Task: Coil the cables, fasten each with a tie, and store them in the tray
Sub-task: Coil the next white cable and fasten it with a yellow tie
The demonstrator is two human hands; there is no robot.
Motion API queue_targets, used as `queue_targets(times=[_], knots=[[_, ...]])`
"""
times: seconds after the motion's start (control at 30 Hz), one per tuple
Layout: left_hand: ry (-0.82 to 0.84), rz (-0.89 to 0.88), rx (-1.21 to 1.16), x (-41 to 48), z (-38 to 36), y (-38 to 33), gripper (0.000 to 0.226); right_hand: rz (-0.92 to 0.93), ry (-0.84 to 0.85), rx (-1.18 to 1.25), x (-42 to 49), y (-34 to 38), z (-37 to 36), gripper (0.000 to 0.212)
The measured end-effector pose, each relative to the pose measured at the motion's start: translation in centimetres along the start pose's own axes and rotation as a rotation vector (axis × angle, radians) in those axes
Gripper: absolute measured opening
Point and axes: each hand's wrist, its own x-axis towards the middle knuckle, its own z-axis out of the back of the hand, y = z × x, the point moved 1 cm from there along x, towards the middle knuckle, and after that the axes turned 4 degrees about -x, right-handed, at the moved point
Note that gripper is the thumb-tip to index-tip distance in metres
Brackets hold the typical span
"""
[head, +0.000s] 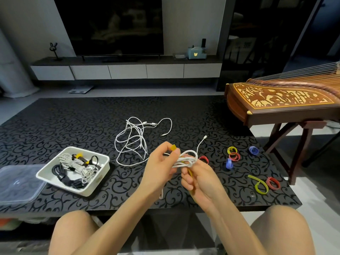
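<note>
Coiled white charging cable (185, 160) at centre frame above the black patterned bench (73, 122), left hand (160, 166) fingers pinching a yellow fabric tie (173, 147), right hand (200, 178) fingers curled round the coil, loose white cables (134, 138) behind, white rectangular plastic tray (88, 192) of bundled cables lower left, coloured loop ties (233, 156) right.

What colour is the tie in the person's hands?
Yellow. The tie by the cable shows best in the head view.

This is a home living room. A large TV (114, 24) hangs at 12 o'clock above a low cabinet (127, 70) with white drawers, which carries a rabbit ornament (53, 50) at 11 and a blue box (196, 52) at 1. A low patterned table (73, 122) fills the middle, a scale (81, 89) lies on the floor beyond it, and a zither (283, 100) stands at 2.
</note>
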Motion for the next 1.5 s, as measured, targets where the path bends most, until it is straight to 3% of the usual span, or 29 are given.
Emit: queue_targets(times=[0.13,0.23,0.3,0.37,0.43,0.6,0.87,1.07,1.2,1.5], knots=[[-0.141,-0.072,0.044,0.9,0.7,-0.3,0.025,0.160,-0.008,-0.220,-1.7,0.1,0.9,0.014],[-0.146,-0.108,0.105,1.4,0.9,-0.5,0.028,0.306,-0.067,-0.451,-3.1,0.9,1.4,0.003],[-0.112,-0.159,0.208,1.3,0.7,-0.5,0.027,0.388,0.005,-0.552,-3.6,2.0,0.9,0.004],[-0.062,-0.180,0.282,1.2,0.4,-0.6,0.023,0.386,0.147,-0.600,-3.9,3.0,0.5,0.018],[-0.014,-0.194,0.342,1.1,0.4,-0.7,0.021,0.368,0.223,-0.572,-3.5,3.8,0.2,0.032],[0.112,-0.298,0.507,0.3,0.2,-1.0,0.020,0.406,0.110,-0.431,-2.1,4.7,0.1,0.033],[0.093,-0.322,0.526,0.0,0.0,-0.9,0.023,0.449,0.110,-0.439,-1.7,4.4,0.0,0.028],[0.087,-0.355,0.612,-0.1,0.0,-0.8,0.020,0.410,-0.004,-0.313,-1.3,3.8,0.1,0.030],[0.078,-0.394,0.713,-0.3,0.0,-0.8,0.029,0.418,-0.039,-0.332,-1.2,3.5,0.0,0.022],[0.123,-0.395,0.720,-0.4,0.1,-1.4,0.022,0.429,-0.105,-0.513,-1.4,3.7,-0.1,0.012]])
